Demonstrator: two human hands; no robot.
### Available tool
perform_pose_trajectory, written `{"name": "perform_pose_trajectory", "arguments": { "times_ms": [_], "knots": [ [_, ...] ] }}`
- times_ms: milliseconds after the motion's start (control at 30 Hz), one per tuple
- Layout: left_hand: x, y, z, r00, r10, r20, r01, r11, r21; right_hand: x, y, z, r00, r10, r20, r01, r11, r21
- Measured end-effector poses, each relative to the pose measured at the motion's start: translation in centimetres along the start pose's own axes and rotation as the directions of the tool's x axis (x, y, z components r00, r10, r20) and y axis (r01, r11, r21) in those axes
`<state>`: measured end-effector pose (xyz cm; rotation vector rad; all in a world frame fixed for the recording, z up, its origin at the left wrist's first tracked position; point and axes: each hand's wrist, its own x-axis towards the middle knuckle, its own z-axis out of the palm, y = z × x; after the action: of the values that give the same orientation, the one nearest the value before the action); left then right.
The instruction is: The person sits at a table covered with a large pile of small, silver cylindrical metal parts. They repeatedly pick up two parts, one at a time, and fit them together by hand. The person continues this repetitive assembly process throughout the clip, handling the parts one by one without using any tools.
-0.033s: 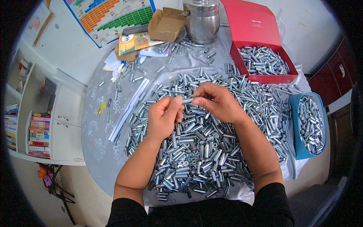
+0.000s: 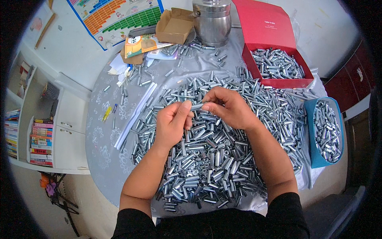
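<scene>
My left hand [image 2: 175, 121] and my right hand [image 2: 229, 106] meet over the middle of the table. Between their fingertips is a short silver metal sleeve [image 2: 197, 106]; the left thumb and fingers pinch one end and the right thumb and forefinger the other. Fingers partly hide it, so I cannot see whether a bolt sits inside. Below and around both hands spreads a wide heap of loose metal sleeves [image 2: 217, 159], with nuts or washers [image 2: 195, 166] among them near the middle. Longer, bolt-like pieces [image 2: 274, 109] lie to the right.
An open red box [image 2: 274, 83] of metal bolts stands at the back right. A teal fabric bin [image 2: 314, 139] of metal parts is at the right edge. At the back are a steel pot [image 2: 212, 24] and cardboard box [image 2: 173, 28]. A folded white strip [image 2: 135, 115] lies left.
</scene>
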<state>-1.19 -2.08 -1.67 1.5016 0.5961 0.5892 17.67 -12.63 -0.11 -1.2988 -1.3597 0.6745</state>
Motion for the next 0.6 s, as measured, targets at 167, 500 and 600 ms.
{"name": "perform_pose_trajectory", "arguments": {
  "times_ms": [167, 500, 600],
  "knots": [
    [0.3, -0.4, 1.3, 0.959, 0.274, -0.07, -0.265, 0.957, 0.121, 0.1, 0.8, -0.1, 0.993, 0.116, -0.005, -0.115, 0.987, 0.115],
    [0.0, 0.1, 1.5, 0.959, 0.28, -0.043, -0.274, 0.956, 0.107, 0.1, 0.9, -0.3, 0.99, 0.134, 0.037, -0.139, 0.962, 0.233],
    [-0.2, 0.2, 1.3, 0.974, 0.226, -0.026, -0.223, 0.971, 0.088, 0.2, 1.2, -0.3, 0.984, 0.172, 0.051, -0.179, 0.958, 0.224]
  ]
}}
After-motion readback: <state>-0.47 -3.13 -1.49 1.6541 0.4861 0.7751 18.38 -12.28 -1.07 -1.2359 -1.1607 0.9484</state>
